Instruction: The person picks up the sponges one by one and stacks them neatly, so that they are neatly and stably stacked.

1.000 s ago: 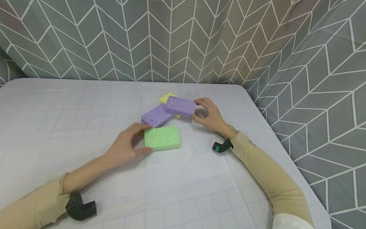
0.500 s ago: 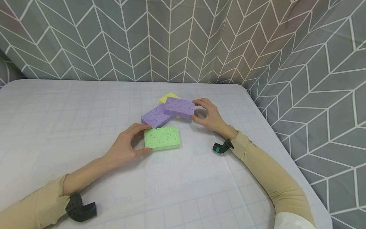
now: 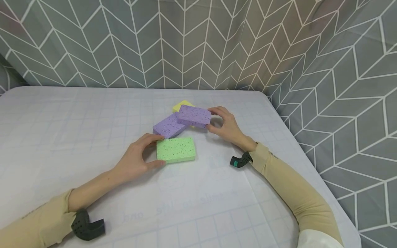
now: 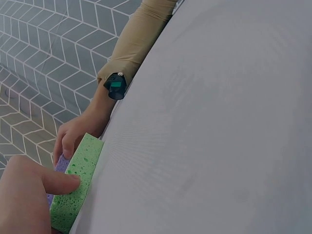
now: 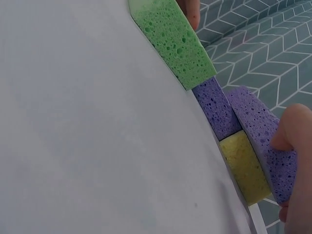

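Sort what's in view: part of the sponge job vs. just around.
In the job:
- green sponge, gripped by the left hand
- upper purple sponge, gripped by the right hand
- lower purple sponge and yellow sponge, both partly covered by it in the head view

Just around:
- white table cover
- patterned curtain

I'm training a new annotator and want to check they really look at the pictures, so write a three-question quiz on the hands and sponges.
1. True or false: the left hand pinches the yellow sponge.
2. Pick one: the sponge held by the right hand is A) green, B) purple, C) yellow.
3. Fill in: the head view shows ____ sponges in all.

Key:
1. False; it pinches the green sponge.
2. B; it holds the upper purple sponge.
3. Four: those two, plus the lower purple sponge and the yellow sponge, both partly covered in that view.
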A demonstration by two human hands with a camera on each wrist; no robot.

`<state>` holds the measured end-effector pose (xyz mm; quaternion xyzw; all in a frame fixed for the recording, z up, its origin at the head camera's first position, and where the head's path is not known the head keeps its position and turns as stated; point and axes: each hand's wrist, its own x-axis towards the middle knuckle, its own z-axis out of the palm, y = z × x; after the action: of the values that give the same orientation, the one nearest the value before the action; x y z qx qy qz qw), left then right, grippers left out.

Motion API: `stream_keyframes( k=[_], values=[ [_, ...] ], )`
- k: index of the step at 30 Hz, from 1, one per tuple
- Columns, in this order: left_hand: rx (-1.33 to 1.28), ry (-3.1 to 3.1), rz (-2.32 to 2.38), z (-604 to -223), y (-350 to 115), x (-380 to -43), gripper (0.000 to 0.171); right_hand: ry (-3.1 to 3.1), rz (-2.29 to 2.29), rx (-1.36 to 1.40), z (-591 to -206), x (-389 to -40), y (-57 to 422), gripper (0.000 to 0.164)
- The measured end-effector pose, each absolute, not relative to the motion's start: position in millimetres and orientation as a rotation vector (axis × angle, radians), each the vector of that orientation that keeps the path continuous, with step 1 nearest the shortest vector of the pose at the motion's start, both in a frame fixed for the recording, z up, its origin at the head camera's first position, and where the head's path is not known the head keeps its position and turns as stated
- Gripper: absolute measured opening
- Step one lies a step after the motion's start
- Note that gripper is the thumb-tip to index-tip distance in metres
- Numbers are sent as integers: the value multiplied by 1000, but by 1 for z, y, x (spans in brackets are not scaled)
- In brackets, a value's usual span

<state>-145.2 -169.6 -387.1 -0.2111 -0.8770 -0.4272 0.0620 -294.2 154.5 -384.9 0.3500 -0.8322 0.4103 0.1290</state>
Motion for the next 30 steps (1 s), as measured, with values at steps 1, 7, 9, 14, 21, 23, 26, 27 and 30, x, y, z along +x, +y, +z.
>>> stream_keyframes(
  k=[1,7,9,14,21,23,26,27,30],
  values=[
    [-639,-2651,-1291,-387,-170,-145,73,-2428,1195,1005,-384,-293,154,53],
    [-639,-2654,-1293,-388,-169,-145,74,-2475,1243,937,-383,-289,151,55],
    [-639,-2653,-1291,-388,-169,-145,74,-2486,1262,919,-383,-288,150,55],
    [-638,-2653,-1288,-387,-169,-145,74,-2500,1290,893,-383,-286,148,54],
    [-633,-2645,-1294,-388,-169,-144,73,-2512,1330,891,-382,-285,148,54],
    [-635,-2642,-1299,-388,-169,-144,73,-2511,1345,906,-382,-285,148,54],
    [-638,-2643,-1299,-388,-169,-145,73,-2500,1364,932,-381,-285,148,54],
    [-639,-2643,-1297,-388,-169,-145,73,-2495,1367,937,-381,-284,148,54],
    [-641,-2640,-1293,-387,-169,-145,74,-2478,1376,948,-380,-284,147,56]
  ],
)
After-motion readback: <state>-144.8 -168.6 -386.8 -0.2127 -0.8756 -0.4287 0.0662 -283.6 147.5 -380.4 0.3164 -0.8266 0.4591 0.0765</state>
